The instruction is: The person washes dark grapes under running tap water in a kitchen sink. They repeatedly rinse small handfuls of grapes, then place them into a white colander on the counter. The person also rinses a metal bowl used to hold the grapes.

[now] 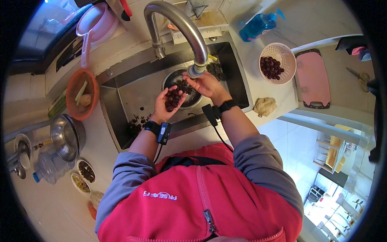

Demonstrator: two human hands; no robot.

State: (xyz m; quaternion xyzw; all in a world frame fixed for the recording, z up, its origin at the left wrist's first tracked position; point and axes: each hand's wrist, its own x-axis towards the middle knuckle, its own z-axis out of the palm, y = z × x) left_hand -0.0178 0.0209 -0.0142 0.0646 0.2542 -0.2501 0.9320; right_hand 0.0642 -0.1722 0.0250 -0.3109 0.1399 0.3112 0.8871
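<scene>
Several dark red grapes [172,101] rest in my left hand [166,106], palm up over the steel sink [130,90]. My right hand [205,84] is just below the faucet spout [198,68], fingers apart, at the rim of a steel bowl [198,104]. The bowl stands in the sink and holds water and dark bits, perhaps grapes or stems; my right hand partly hides it. Dark stems [140,122] lie in the sink's near left corner, and a dark clump [214,70] lies at its right. A white perforated basket [290,62] on the counter holds more grapes [272,68].
Right of the sink are a crumpled cloth [265,106], a blue soap bottle [257,27] and a pink cutting board [313,78]. On the left are an orange basket [96,96], stacked steel bowls [65,136] and a pink ladle [86,48]. Scissors [362,79] lie at far right.
</scene>
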